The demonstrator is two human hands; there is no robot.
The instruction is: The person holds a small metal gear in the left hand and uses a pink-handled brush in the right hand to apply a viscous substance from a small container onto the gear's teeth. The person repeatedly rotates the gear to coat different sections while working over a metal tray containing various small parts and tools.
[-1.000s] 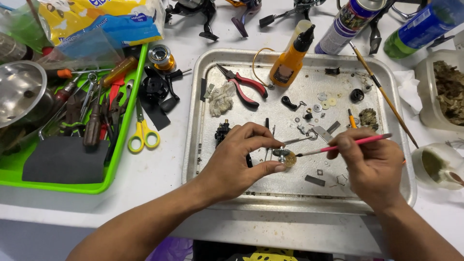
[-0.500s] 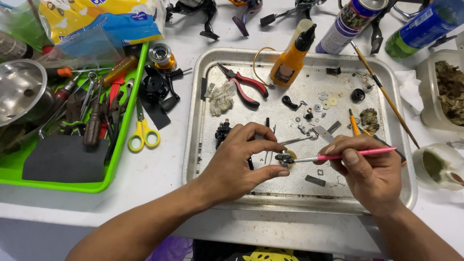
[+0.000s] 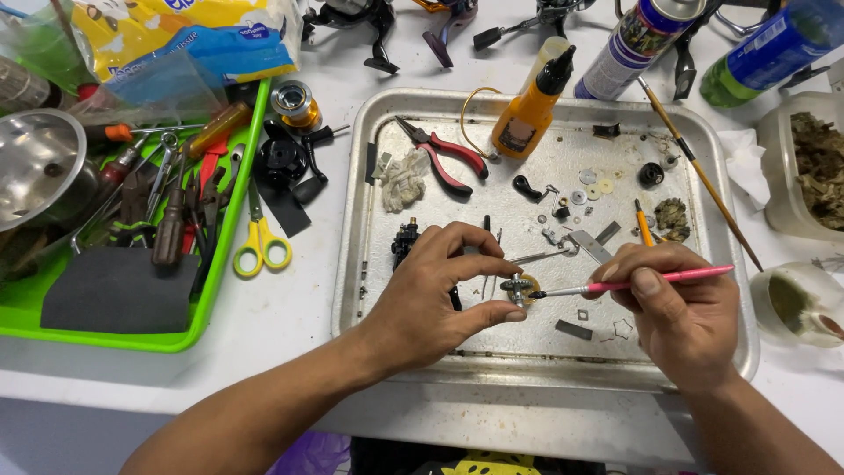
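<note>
Head view: the left hand (image 3: pixel 431 295) is over the metal tray (image 3: pixel 356 264), its thumb and fingers closed on a small gear (image 3: pixel 520 287), held just above the tray's middle. The right hand (image 3: pixel 681 312) is curled shut around a pink brush (image 3: pixel 646 280), gripped like a pen, lying nearly level with its tip touching the gear.

On the tray, near the far rim, an orange bottle (image 3: pixel 527 110) with a black nozzle stands tilted, and red-handled pliers (image 3: pixel 444 154) lie just beside it to the left. A wad of cloth (image 3: pixel 404 180) lies next to the pliers. Small washers and dark parts are scattered across the tray's right half. A long wooden brush (image 3: pixel 699 171) rests slanted across the tray's right rim.

Left of the tray, on the white tabletop (image 3: pixel 299 299), lie yellow scissors (image 3: pixel 259 242) beside a green bin (image 3: pixel 207 290) full of hand tools. A spray can (image 3: pixel 637 40) and a blue-green bottle (image 3: pixel 769 48) lie beyond the tray.
</note>
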